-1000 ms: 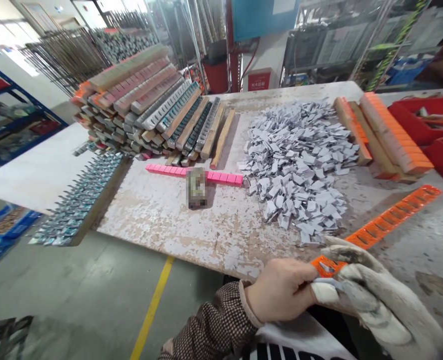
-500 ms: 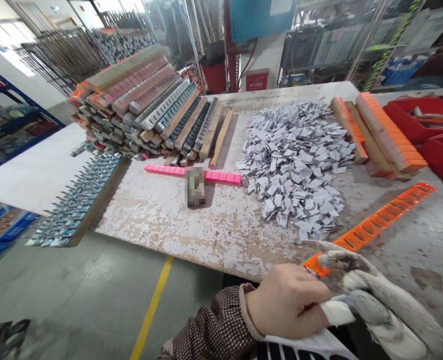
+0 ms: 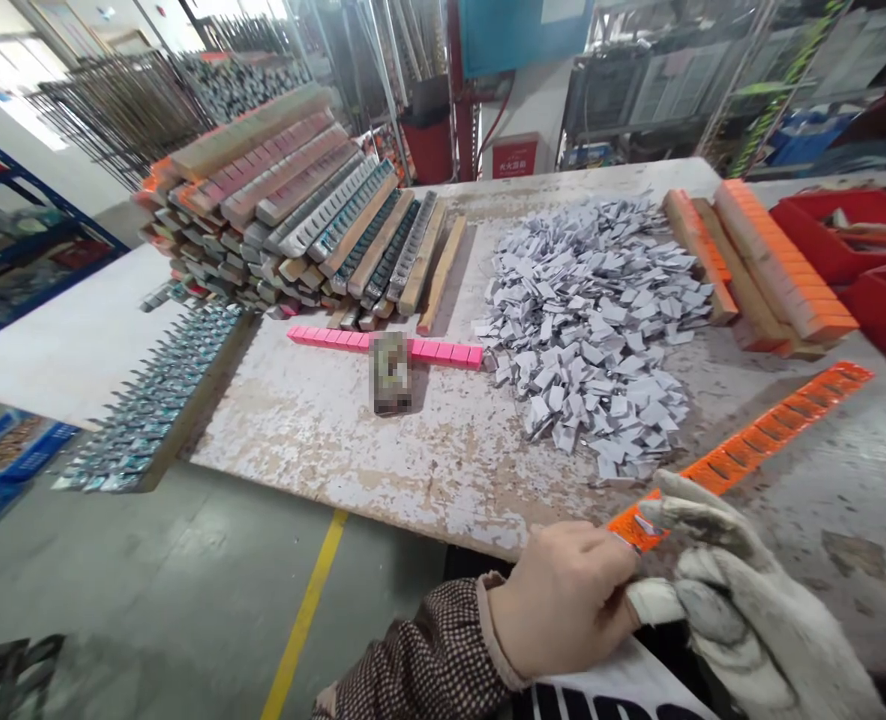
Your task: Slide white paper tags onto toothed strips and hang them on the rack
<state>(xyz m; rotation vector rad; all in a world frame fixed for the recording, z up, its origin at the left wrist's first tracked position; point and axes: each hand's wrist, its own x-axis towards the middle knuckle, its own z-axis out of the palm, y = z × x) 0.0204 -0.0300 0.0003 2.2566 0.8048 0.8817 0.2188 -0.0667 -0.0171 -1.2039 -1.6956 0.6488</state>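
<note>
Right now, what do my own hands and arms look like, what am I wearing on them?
Your left hand is bare, coming out of a sleeve with a small brown-and-white checked pattern and a plain pale cuff at the wrist. Your right hand wears a thick whitish work glove, grubby, with dark grey smudges on the fingers. No watch or rings show.

Worn, paint-flecked worktable [image 3: 353, 440] holding sorted stock.
On it lie a heap of grey-white tags [image 3: 593, 320], a pink strip [image 3: 383, 345], stacked wooden bars [image 3: 300, 230], orange-topped bars [image 3: 773, 265] and a long orange strip [image 3: 758, 440].
</note>
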